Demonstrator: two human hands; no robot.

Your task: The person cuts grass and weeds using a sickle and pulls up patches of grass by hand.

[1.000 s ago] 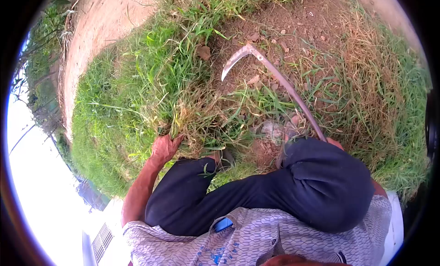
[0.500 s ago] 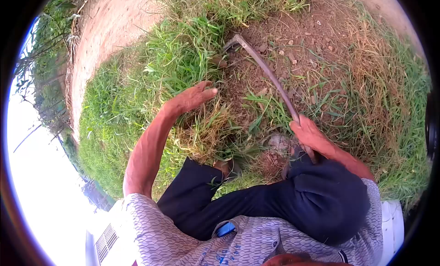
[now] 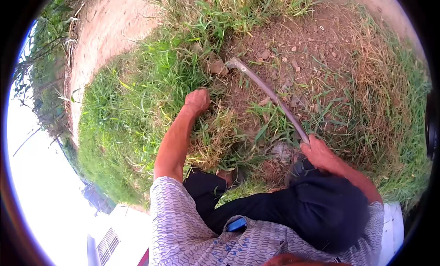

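Head view: two hands (image 3: 259,126), one sickle (image 3: 270,92), one blue pocketed object (image 3: 236,225).

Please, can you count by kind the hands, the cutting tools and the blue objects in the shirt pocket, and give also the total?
Left hand and right hand: 2
Sickle: 1
Blue object: 1
Total: 4

Blue print (image 3: 231,246) on patterned shirt (image 3: 176,220), too small to read
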